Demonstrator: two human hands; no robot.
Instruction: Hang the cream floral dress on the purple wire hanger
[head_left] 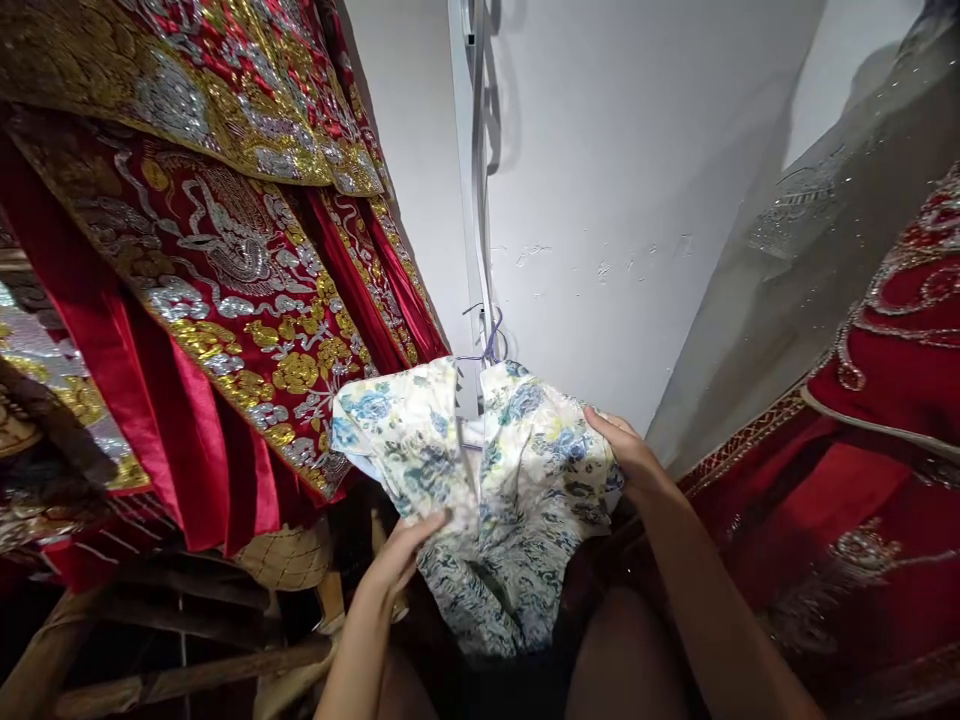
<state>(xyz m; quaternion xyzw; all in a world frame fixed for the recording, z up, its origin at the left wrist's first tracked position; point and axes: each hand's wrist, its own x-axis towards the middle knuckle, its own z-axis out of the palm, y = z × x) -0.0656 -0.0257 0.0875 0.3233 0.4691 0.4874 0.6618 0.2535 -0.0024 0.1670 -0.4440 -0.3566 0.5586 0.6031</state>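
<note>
A white garment with blue and yellow flowers (517, 470) hangs on a thin purple hanger (491, 340) in the middle of the view, its front split by an open neckline. My left hand (409, 545) is at the garment's left edge, below the sleeve, with the thumb lying on the cloth and the other fingers behind it. At the right shoulder and sleeve, my right hand (628, 450) grips the cloth, its fingers partly hidden behind the fabric.
Red garments with gold and silver embroidery (247, 270) hang at the left. A metal rail (478, 150) runs down the white wall (615, 180). Beaded red fabric (877, 500) and sheer cloth (817, 200) are at the right. Wooden poles (195, 680) show at the lower left.
</note>
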